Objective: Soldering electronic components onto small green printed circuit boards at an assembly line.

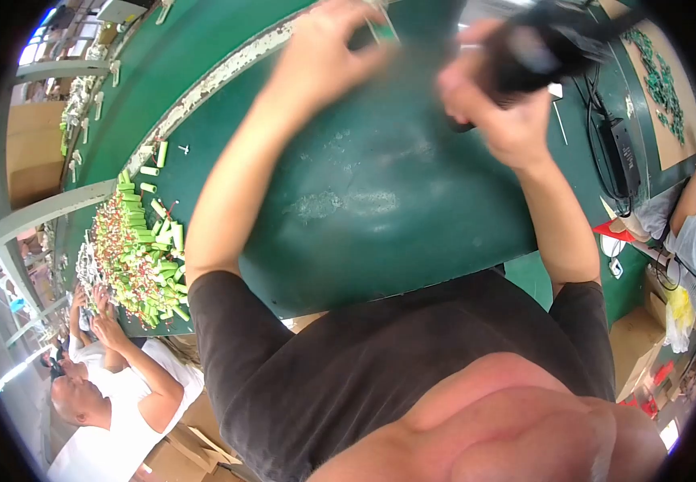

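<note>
Near the far edge of the green work table (pixel 340 233), my left hand (pixel 320 60) is curled, blurred by motion. A small green-and-white piece (pixel 385 32) shows between its thumb and fingers; its kind is too smeared to tell. My right hand (pixel 508 120) is wrapped round a bulky black handheld tool (pixel 536 56), also blurred, so its exact kind is unclear. The tool is raised over the table's far right side, to the right of my left hand.
Green cylindrical battery cells (pixel 143 249) with red wires are heaped at left, a few loose. A black power adapter (pixel 622 157) with cables lies right, near cardboard (pixel 669 96) bearing green pieces. A metal rail (pixel 203 88) curves behind. Co-workers sit left (pixel 143 386) and right (pixel 689 217).
</note>
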